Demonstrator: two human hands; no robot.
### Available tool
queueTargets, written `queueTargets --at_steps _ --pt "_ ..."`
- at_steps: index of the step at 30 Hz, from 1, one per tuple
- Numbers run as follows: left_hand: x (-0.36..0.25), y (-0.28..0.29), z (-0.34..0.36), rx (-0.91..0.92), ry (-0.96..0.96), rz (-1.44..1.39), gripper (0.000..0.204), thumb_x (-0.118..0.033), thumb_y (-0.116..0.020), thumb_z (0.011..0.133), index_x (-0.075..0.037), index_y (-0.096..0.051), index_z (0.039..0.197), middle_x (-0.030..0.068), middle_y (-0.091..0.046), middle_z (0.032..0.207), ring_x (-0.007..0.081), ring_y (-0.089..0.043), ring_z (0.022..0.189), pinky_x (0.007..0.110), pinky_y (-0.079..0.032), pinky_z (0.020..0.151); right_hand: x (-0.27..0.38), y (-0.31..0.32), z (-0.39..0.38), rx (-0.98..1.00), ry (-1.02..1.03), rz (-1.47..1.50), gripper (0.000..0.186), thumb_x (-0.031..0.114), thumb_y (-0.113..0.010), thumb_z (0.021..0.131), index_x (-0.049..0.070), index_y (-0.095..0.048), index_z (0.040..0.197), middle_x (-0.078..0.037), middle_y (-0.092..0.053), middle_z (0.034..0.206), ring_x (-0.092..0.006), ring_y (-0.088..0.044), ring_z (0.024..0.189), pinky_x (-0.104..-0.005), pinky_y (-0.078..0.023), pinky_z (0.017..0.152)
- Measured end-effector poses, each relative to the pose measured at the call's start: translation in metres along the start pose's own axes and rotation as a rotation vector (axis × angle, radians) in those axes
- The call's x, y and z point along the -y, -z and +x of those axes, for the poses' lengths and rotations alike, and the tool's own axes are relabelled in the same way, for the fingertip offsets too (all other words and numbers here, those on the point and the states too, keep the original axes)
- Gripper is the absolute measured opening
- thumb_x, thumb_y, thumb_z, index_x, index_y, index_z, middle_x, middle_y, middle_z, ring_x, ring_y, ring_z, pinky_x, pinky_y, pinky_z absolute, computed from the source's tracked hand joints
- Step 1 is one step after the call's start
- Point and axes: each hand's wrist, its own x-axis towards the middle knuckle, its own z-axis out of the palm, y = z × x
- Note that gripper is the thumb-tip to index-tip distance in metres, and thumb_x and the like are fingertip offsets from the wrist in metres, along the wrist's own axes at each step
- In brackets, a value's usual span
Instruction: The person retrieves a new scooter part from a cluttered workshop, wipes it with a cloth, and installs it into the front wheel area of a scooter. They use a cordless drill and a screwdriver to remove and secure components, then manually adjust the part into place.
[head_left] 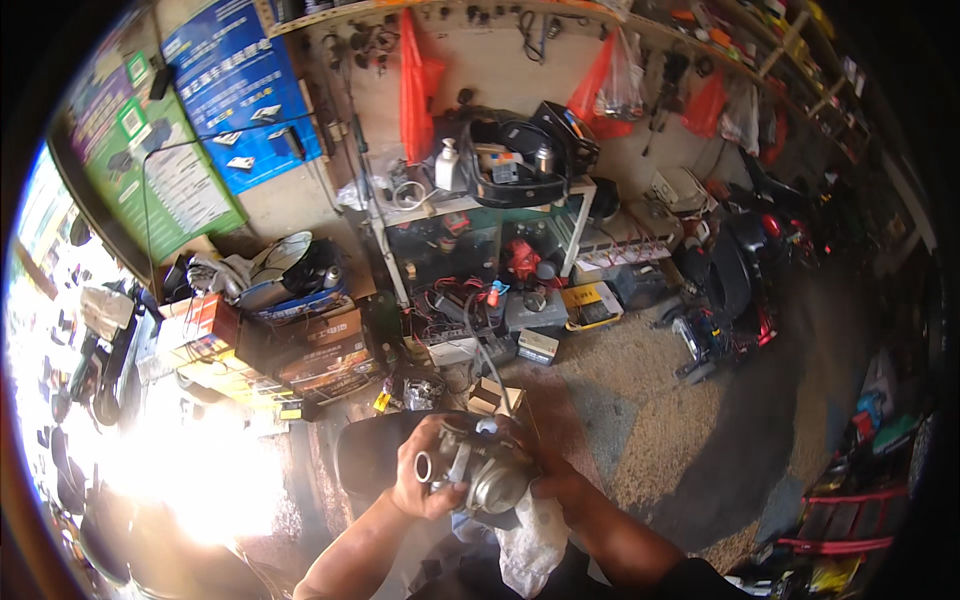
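Observation:
A grey metal carburetor (485, 472), with a round pipe mouth on its left and a rounded housing on its right, is held up in front of my body. My left hand (418, 478) wraps round its left side, fingers closed and thumb below the pipe. My right hand (548, 468) grips the right side, its fingers partly hidden. A thin grey hose (488, 352) comes down from the bench to the fingers of my right hand; its end is hidden there. Under the carburetor hangs a crumpled white rag (533, 548), close beneath my right hand.
Behind the hands stands a small open cardboard box (492, 396), beside a dark stool seat (365, 455). Farther back is a white-framed bench (395, 262) crowded with parts. Brown cartons (325, 350) are stacked left. A scooter (735, 275) and a red metal rack (845, 520) are at right.

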Motion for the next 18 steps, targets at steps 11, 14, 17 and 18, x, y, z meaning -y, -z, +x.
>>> queueTargets --at_steps 11,14,17,18 --pt "0.012 -0.003 -0.043 -0.135 0.154 -0.094 0.079 -0.044 -0.072 0.075 0.008 -0.049 0.131 0.0182 -0.062 0.116 0.0262 -0.058 0.109 0.039 -0.045 0.096 -0.016 -0.004 -0.008 -0.057 0.269 -0.472 0.094 0.013 -0.064 0.072 0.006 -0.023 0.156 -0.017 -0.037 0.153 -0.0270 -0.038 0.140 -0.0366 -0.030 0.114" --pt "0.017 -0.009 -0.046 -0.252 0.167 -0.201 0.066 -0.036 -0.068 0.077 0.006 -0.049 0.125 0.0123 -0.065 0.109 0.0215 -0.062 0.100 0.035 -0.048 0.092 -0.016 0.001 -0.003 -0.152 0.195 -0.665 0.095 0.015 -0.068 0.076 0.006 -0.019 0.158 -0.015 -0.028 0.159 -0.0273 -0.030 0.145 -0.0402 -0.024 0.118" --pt "0.027 -0.016 -0.051 -0.358 0.200 -0.299 0.057 -0.032 -0.063 0.077 0.004 -0.055 0.120 0.0120 -0.068 0.104 0.0248 -0.065 0.097 0.037 -0.050 0.089 -0.017 -0.001 -0.001 -0.124 0.347 -1.045 0.092 0.024 -0.073 0.086 0.006 -0.019 0.158 -0.010 -0.022 0.162 -0.0253 -0.029 0.145 -0.0438 -0.032 0.114" --pt "0.032 -0.015 -0.050 -0.356 0.001 0.149 0.051 -0.029 -0.059 0.082 0.003 -0.056 0.122 0.0134 -0.068 0.110 0.0261 -0.064 0.101 0.037 -0.050 0.092 -0.016 -0.002 0.001 -0.112 0.372 -0.970 0.092 0.020 -0.074 0.085 0.006 -0.019 0.157 -0.009 -0.021 0.162 -0.0236 -0.027 0.145 -0.0425 -0.039 0.109"
